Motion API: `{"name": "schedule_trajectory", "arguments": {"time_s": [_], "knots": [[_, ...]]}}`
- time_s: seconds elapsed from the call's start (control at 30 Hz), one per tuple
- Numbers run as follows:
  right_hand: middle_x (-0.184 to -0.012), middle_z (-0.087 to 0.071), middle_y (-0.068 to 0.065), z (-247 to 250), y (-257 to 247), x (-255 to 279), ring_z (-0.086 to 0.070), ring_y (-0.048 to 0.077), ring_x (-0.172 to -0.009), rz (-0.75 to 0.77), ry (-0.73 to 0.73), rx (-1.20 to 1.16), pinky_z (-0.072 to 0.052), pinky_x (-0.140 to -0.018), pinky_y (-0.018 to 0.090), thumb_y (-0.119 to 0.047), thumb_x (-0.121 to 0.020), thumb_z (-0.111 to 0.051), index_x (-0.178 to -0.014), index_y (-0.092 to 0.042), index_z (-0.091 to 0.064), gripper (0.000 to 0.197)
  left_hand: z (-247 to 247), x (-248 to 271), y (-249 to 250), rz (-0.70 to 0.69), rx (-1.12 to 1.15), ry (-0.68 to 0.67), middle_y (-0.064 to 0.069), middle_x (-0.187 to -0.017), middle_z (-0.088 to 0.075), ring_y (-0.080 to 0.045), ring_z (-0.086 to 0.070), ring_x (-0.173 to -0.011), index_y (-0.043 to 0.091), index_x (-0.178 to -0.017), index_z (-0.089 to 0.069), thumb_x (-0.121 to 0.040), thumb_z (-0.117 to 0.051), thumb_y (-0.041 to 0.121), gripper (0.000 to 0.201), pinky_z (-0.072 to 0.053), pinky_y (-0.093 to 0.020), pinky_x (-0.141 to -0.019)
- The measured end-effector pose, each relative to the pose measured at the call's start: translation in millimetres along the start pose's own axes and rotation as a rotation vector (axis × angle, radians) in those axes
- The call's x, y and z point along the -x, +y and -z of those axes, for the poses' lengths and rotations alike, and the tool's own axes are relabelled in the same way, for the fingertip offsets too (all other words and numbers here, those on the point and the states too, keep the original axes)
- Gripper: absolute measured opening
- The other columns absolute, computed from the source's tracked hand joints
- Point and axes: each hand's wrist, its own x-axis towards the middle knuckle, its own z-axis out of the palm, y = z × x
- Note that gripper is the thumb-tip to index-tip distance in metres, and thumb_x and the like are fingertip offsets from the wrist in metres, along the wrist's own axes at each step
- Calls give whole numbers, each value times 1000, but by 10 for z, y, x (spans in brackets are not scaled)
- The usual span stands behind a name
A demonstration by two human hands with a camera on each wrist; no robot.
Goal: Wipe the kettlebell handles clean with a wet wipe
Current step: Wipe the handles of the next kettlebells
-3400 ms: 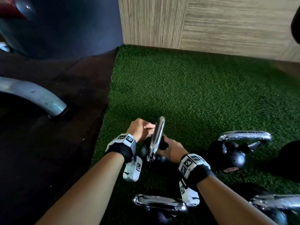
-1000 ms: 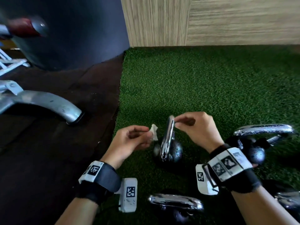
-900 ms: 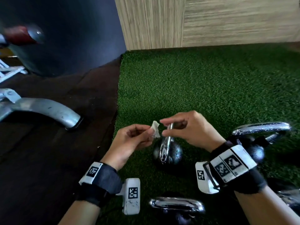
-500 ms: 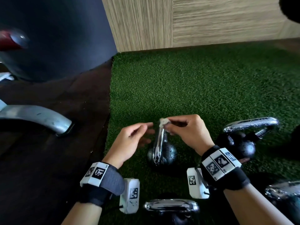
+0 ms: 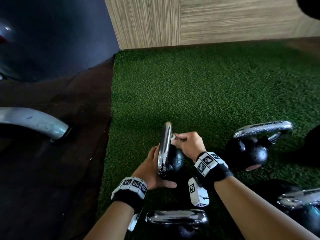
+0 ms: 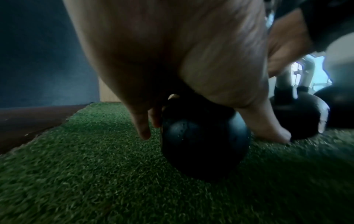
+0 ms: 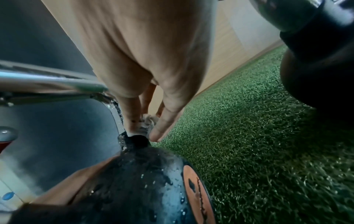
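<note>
Head view: the left hand (image 5: 152,170) is cupping the round black kettlebell (image 5: 174,161) on the green artificial turf (image 5: 199,87), near the turf's left edge; open turf is lying beyond it. The right hand (image 5: 187,144) is pinching a small white wet wipe (image 5: 172,136) against the chrome handle (image 5: 165,146).

Left wrist view: fingers (image 6: 142,125) are wrapping the ball.

Right wrist view: the wipe (image 7: 147,122) is sitting at the handle's base.

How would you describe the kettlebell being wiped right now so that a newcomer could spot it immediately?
On the green turf, near its left edge by the dark floor, stands a black kettlebell between both hands. Unlike its neighbours, its chrome handle is seen edge-on, the left hand steadying it while the right hand pinches a wet wipe against it.
</note>
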Motion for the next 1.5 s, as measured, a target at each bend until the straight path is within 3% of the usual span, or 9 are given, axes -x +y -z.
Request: {"name": "schedule_trajectory", "arguments": {"time_s": [0.1, 0.43, 0.6, 0.7, 0.87, 0.97, 1.1, 1.37, 1.5], "knots": [[-84, -79, -8, -1, -7, -2, -74, 3, -74, -41, -9, -51, -61, -80, 24, -23, -77, -86, -97, -27, -79, 21, -77, -33, 16, 55, -18, 69, -1, -163, -25, -21, -36, -148, 25, -159, 3, -67, -88, 58, 133, -35, -41, -121], [-102, -78, -5, -18, -245, -60, -70, 6, -93, 102, 108, 7, -53, -91, 23, -19, -76, -87, -107, -21, -79, 32, -90, -94, -60, 94, 3, 2, -1, -164, -21, -21, -23, -153, 34, -153, 15, -81, -80, 52, 121, -24, -30, -122], [-103, -78, -1, 20, -350, -122, -71, 8, -96, 166, 128, 25, -53, -93, 21, -15, -77, -87, -108, -17, -79, 32, -66, -150, -113, 117, 60, 8, 1, -162, -17, -17, -34, -148, 66, -126, 7, -76, -83, 53, 105, -25, -26, -117], [-102, -78, 0, 30, -428, -78, -71, 6, -92, 297, 208, 59, -52, -85, 12, -8, -82, -80, -106, -17, -79, 26, -97, -179, -172, 80, -3, -3, 28, -147, 3, -17, -25, -151, 58, -139, 12, -77, -80, 58, 111, -18, -22, -113], [-103, -76, 4, 105, -459, 11, -70, 12, -89, 508, 198, 132, -56, -85, 21, 2, -81, -78, -108, -12, -78, 30, -88, -190, -229, 105, 80, 7, 5, -162, -13, -19, -41, -143, 58, -139, 7, -71, -86, 57, 115, -30, -28, -117], [-105, -74, 5, 154, -531, -9, -68, 13, -89, 546, 157, 182, -51, -83, 11, 3, -82, -76, -108, -9, -77, 29, -51, -209, -208, 128, 103, -7, 4, -162, -16, -20, -44, -140, 56, -139, 6, -70, -87, 55, 116, -35, -38, -120], [-100, -74, 1, 181, -583, 209, -66, 5, -86, 757, 88, 291, -45, -83, 1, 6, -78, -78, -102, -8, -79, 28, -44, -238, -260, 117, 85, -29, 8, -158, -8, -17, -31, -147, 45, -153, 7, -72, -85, 57, 123, -21, -26, -118], [-99, -72, 1, 270, -769, 368, -66, 9, -86, 718, -49, 283, -55, -85, 24, 1, -79, -80, -105, -10, -79, 29, -26, -350, -308, 98, 133, -23, 6, -163, -14, -15, -15, -154, 36, -160, -1, -68, -87, 55, 127, -19, -42, -128], [-92, -66, -16, 242, -756, 523, -59, -12, -75, 739, -153, 268, -45, -74, 4, -2, -73, -86, -98, -13, -81, 27, -48, -405, -367, 104, 133, -53, 3, -162, -28, -18, -23, -152, 35, -158, -25, -69, -85, 58, 110, -21, -41, -127]]}}
